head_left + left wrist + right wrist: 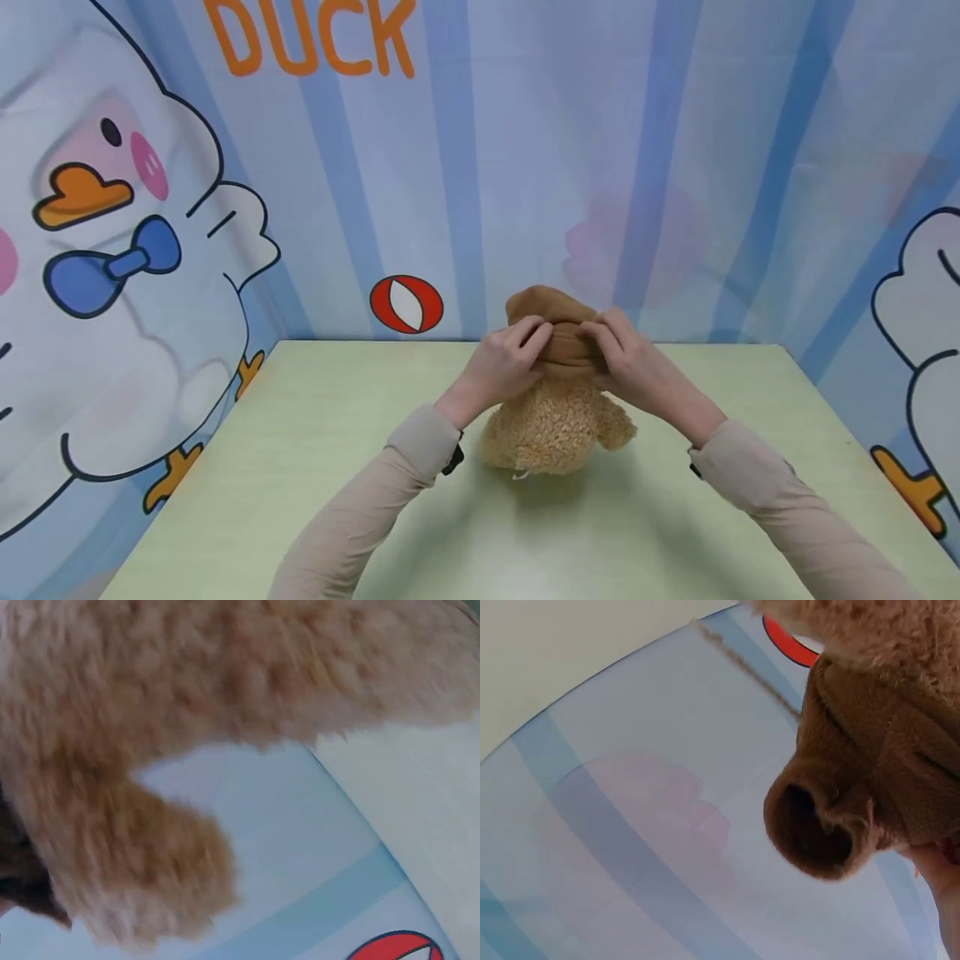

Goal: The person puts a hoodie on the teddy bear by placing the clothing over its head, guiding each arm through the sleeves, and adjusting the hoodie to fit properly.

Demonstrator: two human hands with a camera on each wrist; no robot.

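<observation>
Hands, head view: the left hand (pixel 504 360) and right hand (pixel 636 362) each pinch a side of the brown garment (pixel 573 350), with a narrow span of cloth between them.
Plush toy, head view: the plush toy (pixel 551 429) is below the garment, over the middle of the tabletop (pixel 337 450); whether it bears on the surface I cannot tell.
Handling: probably light, soft and hard to damage; the cloth looks floppy, so its two edges seem the surest hold.
Room: bare tabletop either side and toward the person; the far edge and backdrop (pixel 540 167) stand near behind.
Fur, left wrist view: curly pile and a stubby limb (pixel 157 870), likely grippy; the left hand's grip cannot be judged here.
Cloth opening, right wrist view: a tube-like opening (pixel 776 817) gapes, a thin cord (pixel 750 671) beside it.
</observation>
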